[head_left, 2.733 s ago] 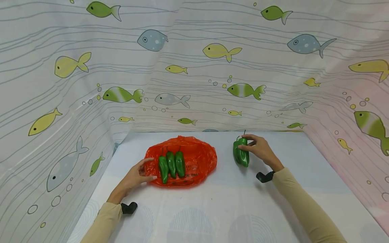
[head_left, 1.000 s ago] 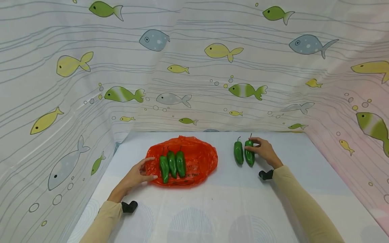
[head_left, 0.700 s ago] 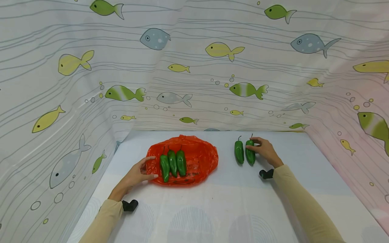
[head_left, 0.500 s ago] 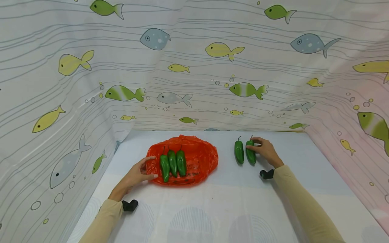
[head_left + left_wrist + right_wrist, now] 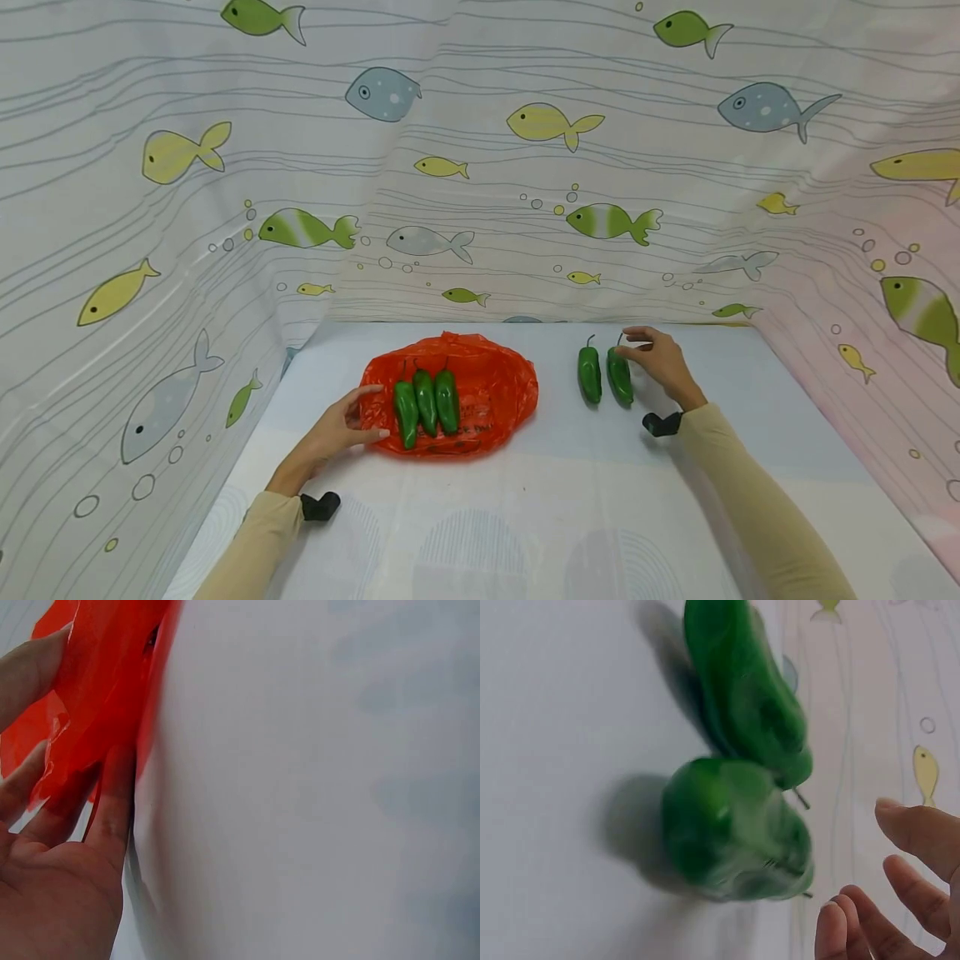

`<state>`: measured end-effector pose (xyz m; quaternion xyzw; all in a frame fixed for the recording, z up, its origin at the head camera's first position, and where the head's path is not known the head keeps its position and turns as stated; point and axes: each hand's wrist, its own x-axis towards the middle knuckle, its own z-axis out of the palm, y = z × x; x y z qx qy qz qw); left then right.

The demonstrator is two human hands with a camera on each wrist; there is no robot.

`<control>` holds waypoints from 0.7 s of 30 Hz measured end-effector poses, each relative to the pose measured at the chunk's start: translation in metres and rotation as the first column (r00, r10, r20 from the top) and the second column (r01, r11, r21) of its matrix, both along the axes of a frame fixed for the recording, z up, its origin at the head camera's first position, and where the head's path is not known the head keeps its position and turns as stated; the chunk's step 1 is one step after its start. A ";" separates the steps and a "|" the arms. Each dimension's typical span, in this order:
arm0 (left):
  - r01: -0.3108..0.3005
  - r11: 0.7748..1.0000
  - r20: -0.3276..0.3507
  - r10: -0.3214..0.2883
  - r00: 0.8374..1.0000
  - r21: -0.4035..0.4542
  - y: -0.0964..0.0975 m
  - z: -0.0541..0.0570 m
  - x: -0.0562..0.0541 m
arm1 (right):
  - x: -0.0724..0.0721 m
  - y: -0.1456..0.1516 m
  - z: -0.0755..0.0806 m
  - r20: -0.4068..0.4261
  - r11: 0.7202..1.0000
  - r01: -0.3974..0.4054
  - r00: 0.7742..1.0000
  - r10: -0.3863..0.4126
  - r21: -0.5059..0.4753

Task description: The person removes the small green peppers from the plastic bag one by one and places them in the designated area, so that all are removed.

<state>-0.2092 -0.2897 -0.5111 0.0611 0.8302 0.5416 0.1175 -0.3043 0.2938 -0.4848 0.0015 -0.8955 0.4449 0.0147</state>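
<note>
Three green peppers [image 5: 426, 403] lie side by side in a red plastic bag [image 5: 495, 367] that is spread open in the head view. My left hand [image 5: 330, 433] rests against the bag's left side, thumb and fingers spread apart. In the left wrist view, the straight fingers of that hand [image 5: 67, 877] touch the red plastic, partly covered by it. Further right, two more green peppers stand on the table, a left one [image 5: 589, 377] and a right one [image 5: 620, 379]. Just above the right pepper's top hovers my right hand [image 5: 660, 360]; the right wrist view shows its fingers holding nothing.
A white table [image 5: 510, 517] with pale grey patterns spreads below the bag. A fish-printed curtain [image 5: 480, 167] encloses the back and both sides. A black wrist camera [image 5: 321, 507] sits on the left wrist, another [image 5: 662, 425] on the right.
The right hand has set the two peppers apart on the table. In the last half second it has let go of the right one and moved slightly up and right. The left hand stays put.
</note>
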 end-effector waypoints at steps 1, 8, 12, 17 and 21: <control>0.001 1.000 0.000 -0.001 1.000 0.000 0.000 0.000 0.000 | 0.001 -0.001 0.002 -0.004 1.000 -0.003 1.000 0.003 -0.002; -0.001 1.000 -0.003 0.001 1.000 -0.001 0.001 0.001 0.000 | 0.005 -0.016 0.017 -0.027 0.999 -0.047 0.999 0.046 -0.022; -0.003 1.000 0.001 0.003 1.000 -0.002 0.000 0.001 0.000 | 0.008 -0.027 0.023 -0.039 0.997 -0.075 0.997 0.073 -0.035; -0.003 1.000 0.006 0.003 1.000 -0.003 0.001 0.002 0.001 | 0.013 -0.041 0.030 -0.066 0.991 -0.126 0.990 0.123 -0.048; -0.005 1.000 0.003 0.005 1.000 -0.019 0.001 0.002 0.001 | 0.015 -0.053 0.034 -0.083 0.985 -0.167 0.983 0.163 -0.048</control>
